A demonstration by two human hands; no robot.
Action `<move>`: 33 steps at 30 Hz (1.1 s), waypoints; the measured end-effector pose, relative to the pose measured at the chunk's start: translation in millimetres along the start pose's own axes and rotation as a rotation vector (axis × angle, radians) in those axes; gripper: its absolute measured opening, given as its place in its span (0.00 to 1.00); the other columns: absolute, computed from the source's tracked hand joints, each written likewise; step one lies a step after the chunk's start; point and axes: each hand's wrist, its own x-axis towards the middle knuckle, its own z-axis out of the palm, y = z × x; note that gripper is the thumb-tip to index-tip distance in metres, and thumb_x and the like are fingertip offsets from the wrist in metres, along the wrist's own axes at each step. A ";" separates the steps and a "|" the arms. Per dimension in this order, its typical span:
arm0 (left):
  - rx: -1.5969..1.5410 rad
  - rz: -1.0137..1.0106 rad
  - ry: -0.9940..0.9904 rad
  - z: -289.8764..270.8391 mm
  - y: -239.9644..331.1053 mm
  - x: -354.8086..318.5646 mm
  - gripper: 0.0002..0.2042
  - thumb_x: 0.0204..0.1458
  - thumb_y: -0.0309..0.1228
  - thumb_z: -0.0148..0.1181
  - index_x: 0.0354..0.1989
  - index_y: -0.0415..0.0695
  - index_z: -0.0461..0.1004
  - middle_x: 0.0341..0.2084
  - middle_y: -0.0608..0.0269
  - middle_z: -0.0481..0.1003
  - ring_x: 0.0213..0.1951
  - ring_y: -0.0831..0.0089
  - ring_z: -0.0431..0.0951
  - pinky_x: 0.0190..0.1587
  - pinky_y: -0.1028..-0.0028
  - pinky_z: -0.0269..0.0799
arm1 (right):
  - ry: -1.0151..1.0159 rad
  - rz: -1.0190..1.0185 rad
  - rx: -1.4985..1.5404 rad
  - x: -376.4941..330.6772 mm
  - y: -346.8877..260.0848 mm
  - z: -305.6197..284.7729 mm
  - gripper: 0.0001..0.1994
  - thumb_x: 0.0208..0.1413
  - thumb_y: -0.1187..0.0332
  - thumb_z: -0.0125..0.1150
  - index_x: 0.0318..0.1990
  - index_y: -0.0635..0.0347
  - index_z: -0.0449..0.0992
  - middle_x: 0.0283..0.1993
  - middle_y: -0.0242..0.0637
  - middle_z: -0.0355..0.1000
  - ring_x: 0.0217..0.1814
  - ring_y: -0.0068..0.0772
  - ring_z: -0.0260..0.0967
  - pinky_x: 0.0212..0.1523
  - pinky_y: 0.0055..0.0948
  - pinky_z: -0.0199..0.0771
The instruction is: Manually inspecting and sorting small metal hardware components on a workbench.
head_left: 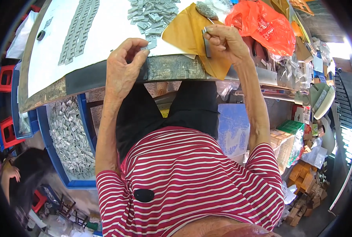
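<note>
My left hand (122,69) is closed at the table's near edge, thumb and fingers pinching a small grey moulded part (151,42). Just beyond it lies a heap of similar grey parts (154,17). My right hand (228,41) is raised over a sheet of brown paper (182,31), its fingertips pinched on a thin metallic piece (204,31) too small to identify. Small metal bits (206,10) are piled at the paper's far end. To the left, several long rows of grey parts (79,33) lie side by side on the white table covering (107,35).
A red plastic bag (263,27) lies on the table at right. A black ring (40,35) rests at far left. Below the table's left side stands a blue bin (67,183) full of grey parts (71,138). Another person's hand (12,172) shows at lower left.
</note>
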 end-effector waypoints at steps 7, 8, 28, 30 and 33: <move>-0.050 -0.027 -0.050 3.8 2.6 -5.8 0.07 0.46 0.25 0.55 0.34 0.38 0.71 0.21 0.73 0.67 0.24 0.87 0.64 0.27 0.86 0.61 | -0.130 0.068 0.176 -5.1 5.8 23.5 0.05 0.51 0.75 0.52 0.32 0.70 0.67 0.30 0.41 0.66 0.19 0.12 0.54 0.13 0.09 0.53; -0.081 -0.014 -0.044 4.7 1.2 -7.1 0.07 0.46 0.25 0.55 0.35 0.39 0.72 0.21 0.73 0.67 0.24 0.87 0.64 0.27 0.86 0.61 | -0.142 0.073 0.182 -7.1 4.9 29.3 0.05 0.51 0.75 0.52 0.32 0.70 0.67 0.30 0.41 0.66 0.19 0.12 0.54 0.13 0.09 0.53; -0.134 -0.007 -0.049 4.4 1.4 -15.8 0.08 0.46 0.22 0.55 0.36 0.39 0.71 0.20 0.74 0.67 0.23 0.88 0.64 0.26 0.87 0.61 | -0.164 -0.086 -0.108 -15.0 28.9 94.9 0.05 0.49 0.72 0.55 0.29 0.65 0.71 0.21 0.32 0.69 0.18 0.17 0.64 0.18 0.12 0.61; -0.128 -0.003 -0.059 4.3 2.3 -16.2 0.08 0.46 0.22 0.55 0.36 0.39 0.72 0.20 0.74 0.66 0.23 0.89 0.64 0.26 0.87 0.61 | -0.177 -0.082 -0.092 -17.0 31.4 97.0 0.05 0.49 0.72 0.55 0.29 0.65 0.71 0.21 0.32 0.69 0.18 0.16 0.64 0.18 0.12 0.61; -0.146 -0.019 -0.051 6.5 0.6 -16.9 0.11 0.46 0.23 0.55 0.40 0.39 0.72 0.25 0.73 0.70 0.27 0.88 0.66 0.30 0.87 0.62 | -0.195 -0.077 -0.052 -21.8 35.6 101.2 0.05 0.50 0.72 0.54 0.30 0.66 0.71 0.20 0.32 0.68 0.18 0.16 0.64 0.18 0.12 0.61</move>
